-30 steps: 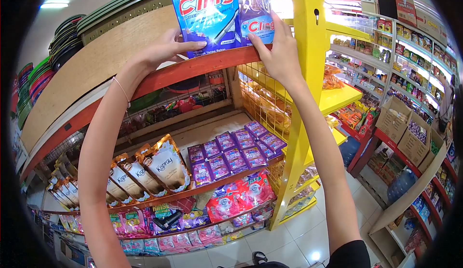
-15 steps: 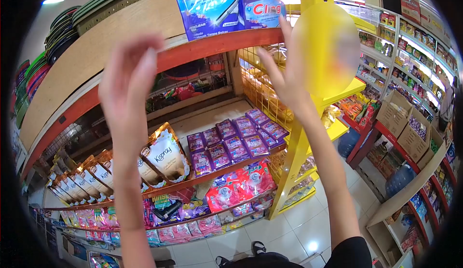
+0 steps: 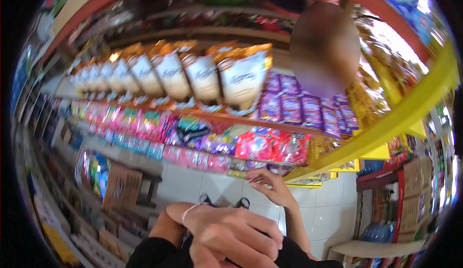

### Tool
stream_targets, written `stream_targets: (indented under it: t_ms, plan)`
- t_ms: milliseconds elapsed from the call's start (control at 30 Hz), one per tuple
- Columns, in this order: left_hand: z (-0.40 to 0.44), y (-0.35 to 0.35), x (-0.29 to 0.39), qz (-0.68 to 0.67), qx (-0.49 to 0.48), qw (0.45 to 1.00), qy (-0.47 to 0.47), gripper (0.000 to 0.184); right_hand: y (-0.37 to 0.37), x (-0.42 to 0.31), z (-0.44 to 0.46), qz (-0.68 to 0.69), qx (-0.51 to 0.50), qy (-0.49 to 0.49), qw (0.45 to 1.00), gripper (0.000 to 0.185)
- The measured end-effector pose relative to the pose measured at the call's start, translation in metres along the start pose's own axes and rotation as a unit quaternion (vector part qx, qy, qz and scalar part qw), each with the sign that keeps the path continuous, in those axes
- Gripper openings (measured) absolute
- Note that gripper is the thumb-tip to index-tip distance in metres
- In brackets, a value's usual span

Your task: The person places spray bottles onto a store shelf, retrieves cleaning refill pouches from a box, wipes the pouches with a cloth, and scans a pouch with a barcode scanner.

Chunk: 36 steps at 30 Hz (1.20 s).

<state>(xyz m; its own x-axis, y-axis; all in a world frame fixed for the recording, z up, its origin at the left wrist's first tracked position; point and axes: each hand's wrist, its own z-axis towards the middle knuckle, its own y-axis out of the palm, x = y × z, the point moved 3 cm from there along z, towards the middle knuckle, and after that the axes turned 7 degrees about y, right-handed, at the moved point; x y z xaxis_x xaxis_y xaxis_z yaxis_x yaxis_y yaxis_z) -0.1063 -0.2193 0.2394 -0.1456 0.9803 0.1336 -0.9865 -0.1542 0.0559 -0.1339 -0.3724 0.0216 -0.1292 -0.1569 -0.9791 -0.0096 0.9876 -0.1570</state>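
Observation:
My left hand is large and blurred at the bottom of the head view, close to the camera in front of my dark shirt. Its fingers are curled, and the inside of the hand is hidden. A thin pale band circles that wrist. Farther out, my right hand hangs above the tiled floor with fingers loosely bent and apart, nothing visible in them. It is nearest the lower shelf edge, below the red packs. Upright Kispray pouches and purple Rapika sachets stand on the shelf above.
A yellow rack post rises at the right beside hanging snack packs. Pink packs fill the lower shelf. A cardboard box stands at the left, and a blue water jug at the right. My feet are on white tiles.
Both hands have dropped from the upper shelf beside the Cling packs down towards my body. The view has tilted down and swung left, showing more of the Kispray row and floor.

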Motion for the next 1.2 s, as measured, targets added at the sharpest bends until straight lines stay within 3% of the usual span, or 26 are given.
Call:
stream_targets:
  t_ms: [100, 267, 300, 367, 433, 500, 567, 600, 633, 700, 767, 867, 933, 1100, 1133, 1167, 1200]
  plan:
    - [-0.021, -0.003, 0.002, 0.089, 0.039, 0.994, 0.054, 0.022, 0.045, 0.032, 0.012, 0.007, -0.11, 0.017, 0.994, 0.034]
    - [-0.066, -0.024, 0.02, 0.349, -0.108, 0.919, -0.147, 0.026, 0.087, 0.081, 0.029, -0.055, -0.273, 0.113, 0.954, 0.038]
    - [-0.073, -0.031, 0.023, 0.377, -0.163, 0.891, -0.194, 0.031, 0.09, 0.087, 0.031, -0.007, -0.241, 0.089, 0.966, 0.038]
    - [-0.115, -0.038, 0.02, 0.443, -0.133, 0.838, -0.289, 0.02, 0.093, 0.103, 0.024, 0.088, -0.17, 0.045, 0.98, 0.038]
    - [-0.158, -0.052, 0.026, 0.476, -0.074, 0.797, -0.364, 0.014, 0.096, 0.102, 0.042, 0.059, -0.218, 0.044, 0.973, 0.039]
    - [-0.202, -0.064, 0.04, 0.46, -0.024, 0.783, -0.418, 0.017, 0.097, 0.099, 0.097, -0.092, -0.373, 0.077, 0.92, 0.042]
    - [-0.229, -0.069, 0.06, 0.429, 0.011, 0.738, -0.52, 0.018, 0.095, 0.127, 0.14, -0.196, -0.134, -0.05, 0.97, 0.05]
    - [-0.239, -0.072, 0.068, 0.423, 0.028, 0.724, -0.544, 0.018, 0.084, 0.127, 0.162, -0.244, 0.01, -0.047, 0.969, 0.048]
    - [-0.248, -0.076, 0.076, 0.415, 0.044, 0.709, -0.569, 0.018, 0.066, 0.125, 0.184, -0.286, 0.157, -0.04, 0.945, 0.047]
    - [-0.261, -0.086, 0.087, 0.39, 0.06, 0.687, -0.61, 0.02, 0.027, 0.132, 0.226, -0.347, 0.369, -0.154, 0.848, 0.04]
    - [-0.274, -0.1, 0.091, 0.367, 0.103, 0.679, -0.627, 0.024, 0.002, 0.144, 0.252, -0.457, 0.344, -0.058, 0.818, 0.051]
    - [-0.291, -0.121, 0.088, 0.318, 0.088, 0.673, -0.662, 0.031, -0.005, 0.13, 0.253, -0.459, 0.286, -0.039, 0.84, 0.056]
    - [-0.294, -0.136, 0.079, 0.286, 0.056, 0.691, -0.662, 0.033, -0.018, 0.171, 0.268, -0.492, 0.291, -0.048, 0.819, 0.056]
    - [-0.297, -0.165, 0.039, 0.251, 0.019, 0.711, -0.656, 0.034, -0.023, 0.172, 0.271, -0.506, 0.371, -0.094, 0.773, 0.038]
    - [-0.293, -0.168, 0.029, 0.25, 0.017, 0.712, -0.656, 0.034, -0.019, 0.154, 0.264, -0.46, 0.432, -0.177, 0.755, 0.029]
    - [-0.292, -0.169, 0.021, 0.25, 0.015, 0.713, -0.655, 0.034, -0.019, 0.148, 0.258, -0.459, 0.411, -0.134, 0.777, 0.028]
    - [-0.308, -0.173, 0.012, 0.26, -0.002, 0.754, -0.603, 0.036, -0.017, 0.145, 0.25, -0.455, 0.387, -0.092, 0.797, 0.027]
